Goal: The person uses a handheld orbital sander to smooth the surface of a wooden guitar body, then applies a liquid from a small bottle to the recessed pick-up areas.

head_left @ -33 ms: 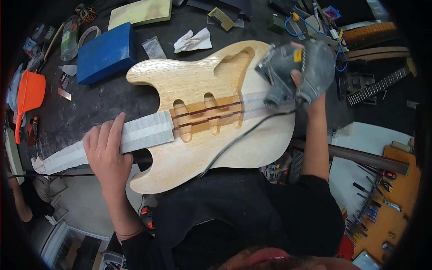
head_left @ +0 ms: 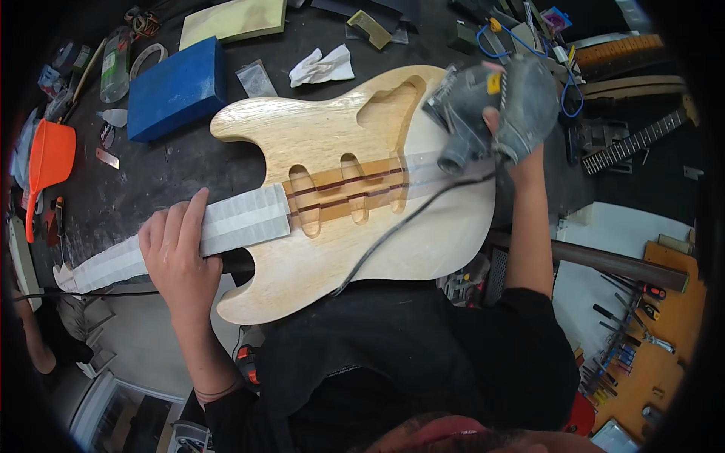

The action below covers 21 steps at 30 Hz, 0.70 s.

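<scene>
A pale wooden electric guitar body lies across the dark workbench, with pickup slots and a larger cavity cut into it. Dark stripes run along its centre. Whitish masking tape covers its neck, which points to the lower left. My left hand is closed around that neck, fingers over the top. At the body's far right end, my right hand grips a dusty grey power sander that rests on the wood. The tool hides most of those fingers. Its black cord trails over the body toward me.
A blue block, a yellowish block and a crumpled tissue lie beyond the guitar. An orange dipper is at the left. Guitar necks and a tool board are on the right. Another person's arm shows at the lower left.
The sander and my right hand have shifted slightly left and away from me. The guitar sits a touch further left and up in view; my left hand keeps its hold.
</scene>
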Motion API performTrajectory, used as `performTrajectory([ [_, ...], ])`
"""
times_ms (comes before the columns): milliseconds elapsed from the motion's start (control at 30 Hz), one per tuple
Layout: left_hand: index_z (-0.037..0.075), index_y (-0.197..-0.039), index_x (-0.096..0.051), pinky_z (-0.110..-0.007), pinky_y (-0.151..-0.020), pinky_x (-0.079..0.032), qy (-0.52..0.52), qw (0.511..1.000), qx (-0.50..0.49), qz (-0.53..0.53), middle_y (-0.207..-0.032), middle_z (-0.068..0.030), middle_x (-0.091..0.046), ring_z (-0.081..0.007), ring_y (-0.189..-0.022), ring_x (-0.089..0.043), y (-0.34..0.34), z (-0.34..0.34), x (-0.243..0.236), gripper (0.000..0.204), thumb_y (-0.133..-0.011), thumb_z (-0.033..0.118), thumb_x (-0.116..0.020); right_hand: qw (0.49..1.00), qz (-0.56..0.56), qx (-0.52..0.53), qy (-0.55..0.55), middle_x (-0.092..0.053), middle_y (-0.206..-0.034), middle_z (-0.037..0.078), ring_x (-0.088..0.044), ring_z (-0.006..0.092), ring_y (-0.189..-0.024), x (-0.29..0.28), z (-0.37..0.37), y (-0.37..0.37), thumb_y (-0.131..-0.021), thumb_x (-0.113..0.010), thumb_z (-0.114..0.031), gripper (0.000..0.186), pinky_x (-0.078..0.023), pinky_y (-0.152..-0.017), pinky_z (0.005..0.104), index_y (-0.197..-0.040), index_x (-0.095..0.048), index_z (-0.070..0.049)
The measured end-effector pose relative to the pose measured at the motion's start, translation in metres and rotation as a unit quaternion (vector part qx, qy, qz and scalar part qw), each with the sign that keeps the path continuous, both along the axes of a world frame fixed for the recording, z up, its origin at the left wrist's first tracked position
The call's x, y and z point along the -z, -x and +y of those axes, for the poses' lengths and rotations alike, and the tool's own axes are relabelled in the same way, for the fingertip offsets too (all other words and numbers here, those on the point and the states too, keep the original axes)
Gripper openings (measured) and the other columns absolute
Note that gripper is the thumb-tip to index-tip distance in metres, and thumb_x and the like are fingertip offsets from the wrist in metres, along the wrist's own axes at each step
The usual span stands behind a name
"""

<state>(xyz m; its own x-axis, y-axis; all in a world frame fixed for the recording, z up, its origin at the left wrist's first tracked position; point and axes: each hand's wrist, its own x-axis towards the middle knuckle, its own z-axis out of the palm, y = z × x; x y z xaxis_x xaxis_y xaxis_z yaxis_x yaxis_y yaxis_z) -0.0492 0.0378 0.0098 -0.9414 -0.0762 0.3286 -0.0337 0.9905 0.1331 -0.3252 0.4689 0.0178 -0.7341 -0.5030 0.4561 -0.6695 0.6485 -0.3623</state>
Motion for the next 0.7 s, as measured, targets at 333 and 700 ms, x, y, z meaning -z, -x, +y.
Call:
performTrajectory([
  [333,0.007,-0.135,-0.079,-0.046,-0.103,-0.049,-0.003,1.0,-0.009,0.002,-0.108,-0.0079,-0.074,-0.0328,-0.102,-0.067,0.001,0.002,0.0,0.075,-0.064,-0.011,-0.068,0.995,-0.046,-0.057,0.073,-0.077,-0.149,0.008,-0.068,0.0266,-0.134,-0.005,0.015,0.001,-0.095,-0.093,-0.031,0.06,-0.049,-0.121,0.0431,-0.148,-0.074,-0.008],
  [700,0.007,-0.137,-0.079,-0.047,-0.106,-0.05,-0.013,0.999,-0.029,-0.016,-0.109,-0.0098,-0.074,-0.0345,-0.106,-0.068,0.001,0.004,0.001,0.077,-0.064,-0.014,-0.067,0.994,-0.025,-0.076,0.079,-0.078,-0.145,0.007,-0.069,0.0265,-0.129,-0.007,0.0,0.009,-0.09,-0.091,-0.02,0.057,-0.05,-0.119,0.0438,-0.144,-0.077,-0.009],
])
